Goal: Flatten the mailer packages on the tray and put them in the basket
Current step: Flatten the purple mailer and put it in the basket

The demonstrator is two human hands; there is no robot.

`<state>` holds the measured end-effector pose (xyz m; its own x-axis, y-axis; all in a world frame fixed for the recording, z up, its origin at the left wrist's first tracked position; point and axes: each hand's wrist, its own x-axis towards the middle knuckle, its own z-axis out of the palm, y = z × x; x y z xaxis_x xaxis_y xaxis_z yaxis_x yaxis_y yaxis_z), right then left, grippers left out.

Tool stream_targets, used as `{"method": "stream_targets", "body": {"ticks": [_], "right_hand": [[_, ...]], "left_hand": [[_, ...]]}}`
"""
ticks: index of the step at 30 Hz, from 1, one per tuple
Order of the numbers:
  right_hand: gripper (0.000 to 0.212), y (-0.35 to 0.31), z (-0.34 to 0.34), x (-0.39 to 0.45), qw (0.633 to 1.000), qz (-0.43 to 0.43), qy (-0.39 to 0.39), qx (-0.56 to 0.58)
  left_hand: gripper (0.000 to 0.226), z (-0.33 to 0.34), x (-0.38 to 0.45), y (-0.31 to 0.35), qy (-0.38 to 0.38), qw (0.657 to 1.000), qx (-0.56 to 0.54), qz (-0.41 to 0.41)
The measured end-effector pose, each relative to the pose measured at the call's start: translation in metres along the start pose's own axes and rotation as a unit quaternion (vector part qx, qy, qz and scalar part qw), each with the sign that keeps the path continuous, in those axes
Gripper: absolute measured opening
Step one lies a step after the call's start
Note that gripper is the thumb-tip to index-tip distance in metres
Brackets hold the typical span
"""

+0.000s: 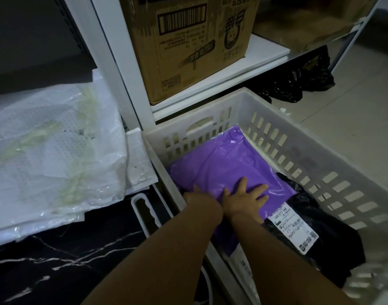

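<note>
Purple mailer (pixel 228 164) inside basket (pixel 320 172), pressed under flat right hand (pixel 247 200); left hand (pixel 199 194) mostly hidden, grip unclear. May spring back through trapped air.

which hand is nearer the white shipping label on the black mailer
Right. The right hand lies flat on the purple mailer just beside the shipping label; the left hand is further off, at the purple mailer's opposite edge.
</note>
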<state>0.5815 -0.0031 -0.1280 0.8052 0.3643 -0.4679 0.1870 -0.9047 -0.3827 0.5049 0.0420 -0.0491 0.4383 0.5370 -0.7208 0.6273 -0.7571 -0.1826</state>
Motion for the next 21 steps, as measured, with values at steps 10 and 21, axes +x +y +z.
{"method": "stream_targets", "body": {"ticks": [10,21], "right_hand": [[0.055,-0.009,-0.009,-0.013,0.977,-0.092,0.043,-0.19],[0.055,-0.045,-0.09,-0.071,0.971,-0.175,0.079,-0.145]], "left_hand": [[0.042,-0.011,-0.014,-0.003,0.145,0.988,0.042,-0.014],[0.05,-0.036,-0.095,-0.024,0.297,0.954,-0.017,-0.027]]}}
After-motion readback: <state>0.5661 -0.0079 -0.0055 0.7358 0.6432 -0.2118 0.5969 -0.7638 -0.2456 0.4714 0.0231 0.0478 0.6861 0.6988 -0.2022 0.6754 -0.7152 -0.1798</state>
